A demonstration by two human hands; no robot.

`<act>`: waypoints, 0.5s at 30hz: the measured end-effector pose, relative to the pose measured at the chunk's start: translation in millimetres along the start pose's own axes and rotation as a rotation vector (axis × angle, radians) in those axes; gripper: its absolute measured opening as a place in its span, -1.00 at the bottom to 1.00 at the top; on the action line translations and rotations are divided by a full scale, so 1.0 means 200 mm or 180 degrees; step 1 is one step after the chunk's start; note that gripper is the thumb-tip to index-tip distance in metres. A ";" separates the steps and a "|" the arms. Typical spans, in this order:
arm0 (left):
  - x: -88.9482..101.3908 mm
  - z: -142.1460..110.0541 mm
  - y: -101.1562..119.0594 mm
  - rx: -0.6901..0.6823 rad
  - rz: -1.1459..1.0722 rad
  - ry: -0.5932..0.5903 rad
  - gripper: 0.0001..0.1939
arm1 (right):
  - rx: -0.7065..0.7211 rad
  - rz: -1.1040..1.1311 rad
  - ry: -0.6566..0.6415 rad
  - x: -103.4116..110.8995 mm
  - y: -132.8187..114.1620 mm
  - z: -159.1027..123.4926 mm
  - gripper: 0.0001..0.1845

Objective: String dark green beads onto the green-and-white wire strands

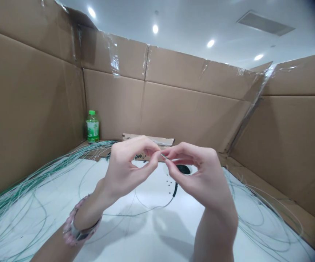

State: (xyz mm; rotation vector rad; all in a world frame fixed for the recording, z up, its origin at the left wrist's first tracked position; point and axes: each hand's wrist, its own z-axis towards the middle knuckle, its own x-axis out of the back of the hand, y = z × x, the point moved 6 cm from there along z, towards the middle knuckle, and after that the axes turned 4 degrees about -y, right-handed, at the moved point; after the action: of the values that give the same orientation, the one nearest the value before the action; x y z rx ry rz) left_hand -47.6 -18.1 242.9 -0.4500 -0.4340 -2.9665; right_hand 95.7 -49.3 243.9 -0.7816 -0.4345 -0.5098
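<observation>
My left hand [127,167] and my right hand [194,173] meet in the middle of the view, their fingertips pinching a thin silvery wire end [163,156] from either side. A fine pale wire [143,214] curves across the white table [135,233] below my hands, with a short black section [175,190] on it. Several tiny black beads [168,185] lie just under my right hand, and a dark coil [184,169] is partly hidden behind its fingers. A pink beaded bracelet and a watch-like band [78,223] circle my left wrist.
Large tangled bundles of green-white wire [18,193] spread over the table's left side, with more loops [263,218] at the right. Taped cardboard walls [184,112] surround the table on three sides. A green-capped plastic bottle [92,127] stands in the far left corner, near a flat cardboard piece [148,139].
</observation>
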 end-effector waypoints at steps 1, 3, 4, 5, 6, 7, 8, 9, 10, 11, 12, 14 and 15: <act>0.00 0.00 0.00 -0.0023 0.0098 0.0048 -0.88 | -0.0144 -0.0257 -0.0230 0.00 0.02 0.00 -0.91; -0.02 0.00 -0.01 -0.0051 0.0241 0.0077 -0.87 | -0.0368 -0.0651 -0.0625 0.00 0.06 -0.01 -0.92; -0.03 0.00 -0.01 -0.0056 0.0270 0.0074 -0.87 | -0.0412 -0.0680 -0.0661 0.01 0.07 -0.01 -0.90; -0.04 -0.01 -0.02 -0.0053 0.0268 0.0069 -0.87 | -0.0400 -0.0587 -0.0587 0.02 0.07 0.00 -0.84; -0.05 -0.01 -0.02 -0.0048 0.0232 0.0070 -0.88 | -0.0341 -0.0411 -0.0450 0.03 0.06 0.00 -0.81; -0.06 -0.01 -0.02 -0.0024 0.0159 0.0084 -0.89 | -0.0255 -0.0207 -0.0290 0.03 0.05 0.01 -0.82; -0.06 0.00 -0.03 0.0024 0.0047 0.0094 -0.90 | -0.0173 -0.0026 -0.0150 0.03 0.04 0.01 -0.88; -0.07 0.00 -0.04 0.0092 -0.0119 0.0110 -0.91 | -0.0108 0.0102 -0.0040 0.02 0.03 0.02 -0.91; -0.08 0.00 -0.06 0.0183 -0.0334 0.0126 -0.92 | -0.0067 0.0176 0.0053 0.02 0.02 0.02 -0.89; -0.09 0.00 -0.09 0.0302 -0.0584 0.0150 -0.94 | -0.0047 0.0217 0.0150 0.02 0.02 0.02 -0.87; -0.11 0.00 -0.13 0.0444 -0.0847 0.0170 -0.95 | -0.0029 0.0244 0.0268 0.03 0.02 0.02 -0.87; -0.19 -0.01 -0.25 0.0784 -0.1315 0.0145 -0.91 | 0.0031 0.0292 0.0471 0.06 0.02 0.02 -0.89; -0.25 -0.03 -0.32 0.0978 -0.1491 0.0067 -0.89 | 0.0071 0.0314 0.0555 0.08 0.02 0.01 -0.91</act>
State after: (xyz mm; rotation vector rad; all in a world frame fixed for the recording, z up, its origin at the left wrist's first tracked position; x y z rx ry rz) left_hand -10.5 44.4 205.3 -0.3162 -1.1105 -3.2412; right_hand 109.6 -49.6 252.1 -0.7267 -0.2385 -0.4756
